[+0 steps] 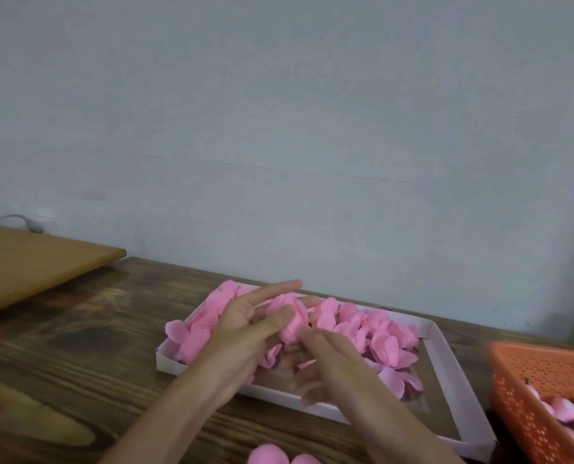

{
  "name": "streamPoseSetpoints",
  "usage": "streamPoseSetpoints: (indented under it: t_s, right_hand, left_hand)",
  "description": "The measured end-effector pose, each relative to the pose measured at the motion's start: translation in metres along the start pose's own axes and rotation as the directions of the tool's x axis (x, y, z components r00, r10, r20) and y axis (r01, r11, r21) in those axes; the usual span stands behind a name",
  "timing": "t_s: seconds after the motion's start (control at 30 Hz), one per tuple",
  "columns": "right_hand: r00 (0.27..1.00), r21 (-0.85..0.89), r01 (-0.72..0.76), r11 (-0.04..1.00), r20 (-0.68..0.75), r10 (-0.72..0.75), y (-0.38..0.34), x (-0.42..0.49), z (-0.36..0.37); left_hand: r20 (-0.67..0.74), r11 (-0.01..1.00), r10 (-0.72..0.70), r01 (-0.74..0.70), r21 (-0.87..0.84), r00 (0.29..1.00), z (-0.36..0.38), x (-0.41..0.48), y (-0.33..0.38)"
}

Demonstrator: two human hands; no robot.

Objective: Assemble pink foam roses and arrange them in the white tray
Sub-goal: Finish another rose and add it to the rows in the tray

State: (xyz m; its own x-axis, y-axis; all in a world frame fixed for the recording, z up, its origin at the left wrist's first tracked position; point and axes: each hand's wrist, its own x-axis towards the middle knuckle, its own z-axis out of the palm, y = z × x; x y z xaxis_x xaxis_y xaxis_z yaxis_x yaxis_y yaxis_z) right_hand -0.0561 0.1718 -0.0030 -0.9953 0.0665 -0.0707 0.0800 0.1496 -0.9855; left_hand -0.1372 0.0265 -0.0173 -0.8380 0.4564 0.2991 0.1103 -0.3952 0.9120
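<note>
Wooden worktop (78, 363) by grey wall (279, 128): white tray (446, 363) holds pink foam roses (386, 343) along its far side, orange basket (527, 390) holds pink pieces (563, 410). Above tray, left hand (245, 333) and right hand (326, 360) both pinch one rose (289, 316).

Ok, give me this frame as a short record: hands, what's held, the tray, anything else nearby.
left hand: holds the pink foam rose between thumb and fingers, above the tray
right hand: fingertips at the rose's lower edge; blurred, grip unclear
white tray: on the wooden table, loose petals piled at its far side
orange basket: right of the tray, pink pieces inside
</note>
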Motion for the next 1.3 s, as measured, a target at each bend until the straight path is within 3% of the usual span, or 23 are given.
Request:
streamPoseSetpoints:
  t_s: [0.03,0.1,0.2,0.3,0.43,0.57,0.7,0.83,0.93,1.03,1.2,1.3]
  right_hand:
    - [0.991,-0.193,0.114,0.975,-0.053,-0.127,0.004,-0.001,-0.003]
    - [0.941,-0.482,0.285,0.829,-0.025,-0.338,0.01,-0.001,-0.009]
    - [0.896,-0.703,0.375,0.605,0.109,-0.43,0.016,0.005,-0.017]
    - [0.934,-0.666,0.351,0.658,0.197,-0.298,0.018,0.009,-0.021]
    - [0.951,-0.62,0.309,0.721,0.182,-0.251,0.02,0.013,-0.025]
    - [0.933,-0.501,0.36,0.787,0.218,-0.287,0.024,0.019,-0.025]
    - [0.933,-0.419,0.357,0.835,0.203,-0.297,0.031,0.022,-0.019]
    - [0.955,-0.441,0.296,0.847,0.171,-0.244,0.038,0.026,-0.023]
    - [0.959,-0.548,0.284,0.787,0.14,-0.248,0.039,0.029,-0.03]
    - [0.957,-0.651,0.287,0.703,0.172,-0.232,0.043,0.03,-0.029]
    - [0.948,-0.783,0.306,0.541,0.202,-0.244,0.058,0.039,-0.022]
    - [0.94,-0.812,0.333,0.479,0.248,-0.234,0.061,0.038,-0.024]
  left_hand:
    - [-0.026,1.0,-0.003,0.004,0.022,1.0,-0.003,0.002,-0.001]
    - [-0.092,0.992,-0.015,0.026,0.125,0.996,-0.008,0.003,-0.005]
    - [-0.2,0.894,-0.043,0.127,0.43,0.979,-0.009,0.003,-0.013]
    - [-0.216,0.759,-0.001,0.142,0.635,0.976,-0.004,0.005,-0.027]
    - [-0.241,0.638,0.069,0.142,0.757,0.968,0.003,0.005,-0.035]
    - [-0.287,0.64,0.17,0.116,0.76,0.943,0.003,0.007,-0.033]
    - [-0.302,0.63,0.152,0.143,0.763,0.941,-0.001,0.006,-0.03]
    - [-0.287,0.629,0.092,0.168,0.759,0.953,0.0,0.004,-0.027]
    - [-0.245,0.611,0.048,0.165,0.774,0.968,-0.001,0.003,-0.021]
    - [-0.197,0.531,0.001,0.166,0.831,0.98,-0.004,0.002,-0.019]
    - [-0.16,0.271,0.071,0.135,0.953,0.985,-0.001,0.0,-0.033]
    - [-0.144,0.181,0.107,0.123,0.976,0.984,0.0,-0.001,-0.038]
